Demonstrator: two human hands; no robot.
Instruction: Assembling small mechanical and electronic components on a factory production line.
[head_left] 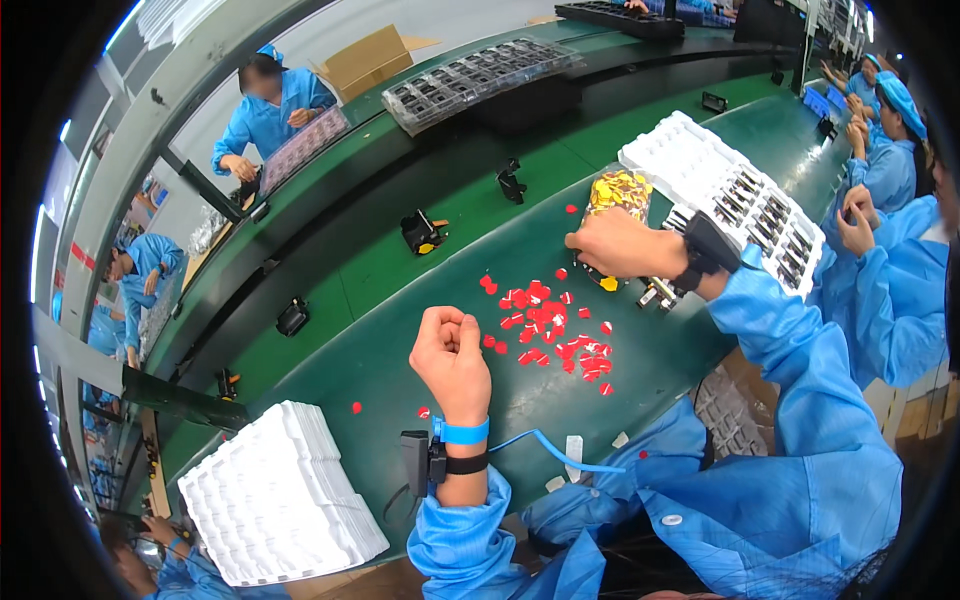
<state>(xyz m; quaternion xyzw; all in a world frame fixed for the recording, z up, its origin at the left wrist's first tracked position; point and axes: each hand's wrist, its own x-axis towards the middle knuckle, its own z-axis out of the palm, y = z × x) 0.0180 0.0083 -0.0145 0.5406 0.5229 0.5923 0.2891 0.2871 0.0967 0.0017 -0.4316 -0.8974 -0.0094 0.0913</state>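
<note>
My left hand hovers over the green worktable, its fingers curled in; whether anything small is inside, I cannot tell. A blue band with a coiled blue cord circles that wrist. Beside it lie many small round red pieces, scattered in a loose patch. My right hand is closed, knuckles up, over black parts with a yellow piece on or beside them. What its fingers hold is hidden. Just beyond it sits a heap of small yellow pieces.
White moulded trays carrying black parts stand right of my right hand. A stack of white trays is at the near left. A green conveyor with black units runs beyond. Co-workers in blue sit at right and across.
</note>
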